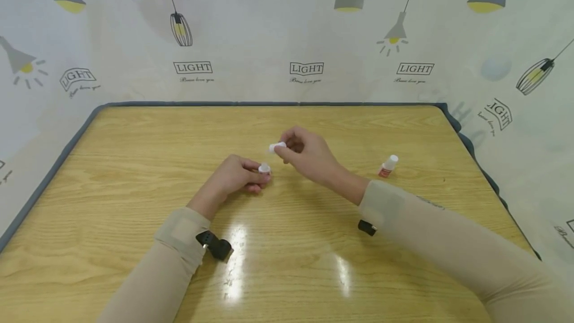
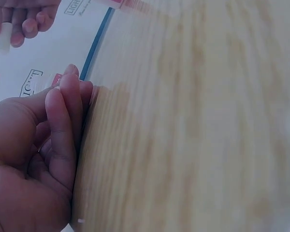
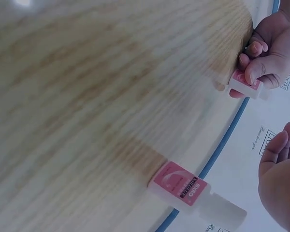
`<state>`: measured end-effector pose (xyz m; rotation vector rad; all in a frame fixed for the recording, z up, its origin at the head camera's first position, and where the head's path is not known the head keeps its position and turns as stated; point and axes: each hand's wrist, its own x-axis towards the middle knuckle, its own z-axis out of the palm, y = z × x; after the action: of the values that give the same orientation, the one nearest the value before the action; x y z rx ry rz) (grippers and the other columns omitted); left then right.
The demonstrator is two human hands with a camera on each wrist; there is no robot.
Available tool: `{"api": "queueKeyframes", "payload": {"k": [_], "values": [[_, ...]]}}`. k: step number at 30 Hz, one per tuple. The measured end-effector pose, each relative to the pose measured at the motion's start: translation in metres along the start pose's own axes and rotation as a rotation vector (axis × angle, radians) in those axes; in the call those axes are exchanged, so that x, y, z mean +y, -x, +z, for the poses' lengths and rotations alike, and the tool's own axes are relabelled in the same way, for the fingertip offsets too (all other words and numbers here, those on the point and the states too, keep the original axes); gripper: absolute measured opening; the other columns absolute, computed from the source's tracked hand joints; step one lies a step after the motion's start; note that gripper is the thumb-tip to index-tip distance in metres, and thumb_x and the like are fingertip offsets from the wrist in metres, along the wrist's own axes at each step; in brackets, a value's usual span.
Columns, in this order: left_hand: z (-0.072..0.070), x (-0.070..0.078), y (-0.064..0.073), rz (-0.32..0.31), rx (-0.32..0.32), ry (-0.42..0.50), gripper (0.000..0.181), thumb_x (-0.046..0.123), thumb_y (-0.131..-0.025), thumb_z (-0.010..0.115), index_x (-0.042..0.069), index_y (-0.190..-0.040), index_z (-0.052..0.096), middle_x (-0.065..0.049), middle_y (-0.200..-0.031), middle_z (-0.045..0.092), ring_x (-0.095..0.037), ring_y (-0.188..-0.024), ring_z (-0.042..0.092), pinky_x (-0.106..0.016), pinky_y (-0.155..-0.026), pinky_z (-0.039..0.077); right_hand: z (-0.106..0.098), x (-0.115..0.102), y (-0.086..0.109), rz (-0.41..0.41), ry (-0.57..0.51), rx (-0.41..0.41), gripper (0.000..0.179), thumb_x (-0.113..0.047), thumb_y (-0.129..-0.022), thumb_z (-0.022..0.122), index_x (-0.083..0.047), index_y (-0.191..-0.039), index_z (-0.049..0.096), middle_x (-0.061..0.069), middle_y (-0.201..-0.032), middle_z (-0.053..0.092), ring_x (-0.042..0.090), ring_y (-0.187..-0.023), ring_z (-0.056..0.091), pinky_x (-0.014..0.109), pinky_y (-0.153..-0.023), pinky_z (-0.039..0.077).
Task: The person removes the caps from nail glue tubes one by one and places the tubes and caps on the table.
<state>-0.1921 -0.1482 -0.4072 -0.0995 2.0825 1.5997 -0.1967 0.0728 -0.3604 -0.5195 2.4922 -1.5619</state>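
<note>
My left hand (image 1: 235,176) pinches a small white bottle (image 1: 264,169) with a pink-red label, low over the table. Its cap is off and the pale neck points up. In the right wrist view, the thumb of that left hand (image 3: 270,53) lies across the bottle's pink label (image 3: 245,86). A little above and to the right, my right hand (image 1: 311,156) pinches a white cap (image 1: 277,147) between thumb and fingers, apart from the bottle. The cap (image 2: 4,38) also shows in the left wrist view, held by the right hand (image 2: 34,19).
A second small bottle (image 1: 387,166), white-capped with a red label, stands upright on the wooden table (image 1: 134,163) to the right of my hands. Behind the table's dark-edged far rim (image 1: 269,104) is a wall (image 1: 251,34) printed with lamps.
</note>
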Motion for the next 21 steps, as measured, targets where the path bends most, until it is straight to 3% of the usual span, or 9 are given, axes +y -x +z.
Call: {"api": "queueKeyframes", "payload": {"k": [5,14,17,21], "values": [[-0.001,0.000,0.000,0.005,-0.014,-0.007,0.029,0.011,-0.097,0.079,-0.002,-0.123,0.077,-0.003,-0.088,0.080,-0.008,-0.068,0.072,-0.020,-0.066,0.062,-0.001,0.003,0.005,0.045,-0.086,-0.017,0.017,-0.017,-0.100,0.074,-0.007,-0.111,0.066,0.009,-0.104,0.074,0.017,-0.089,0.070,0.035,-0.080,0.062],[-0.004,-0.003,-0.001,0.042,-0.074,-0.052,0.027,0.012,-0.101,0.075,-0.004,-0.123,0.075,-0.005,-0.089,0.080,-0.009,-0.070,0.072,-0.021,-0.067,0.061,0.004,0.007,0.009,0.022,-0.145,-0.108,0.035,-0.006,-0.106,0.065,-0.001,-0.140,0.066,0.029,-0.121,0.071,0.024,-0.097,0.072,0.038,-0.089,0.064],[-0.004,-0.004,0.000,0.049,-0.085,-0.047,0.028,0.011,-0.101,0.074,-0.005,-0.125,0.074,-0.004,-0.089,0.079,-0.008,-0.070,0.072,-0.021,-0.069,0.062,0.006,0.008,0.009,0.058,-0.141,-0.111,0.032,-0.009,-0.105,0.068,-0.003,-0.135,0.069,0.023,-0.124,0.073,0.024,-0.101,0.073,0.042,-0.093,0.064],[-0.003,-0.005,0.001,0.046,-0.091,-0.020,0.030,0.009,-0.100,0.074,-0.005,-0.127,0.073,-0.004,-0.092,0.080,-0.009,-0.072,0.073,-0.022,-0.071,0.063,0.008,0.009,0.009,0.110,-0.055,-0.084,0.027,-0.022,-0.100,0.077,-0.011,-0.125,0.075,0.007,-0.121,0.072,0.017,-0.096,0.069,0.035,-0.082,0.059]]}}
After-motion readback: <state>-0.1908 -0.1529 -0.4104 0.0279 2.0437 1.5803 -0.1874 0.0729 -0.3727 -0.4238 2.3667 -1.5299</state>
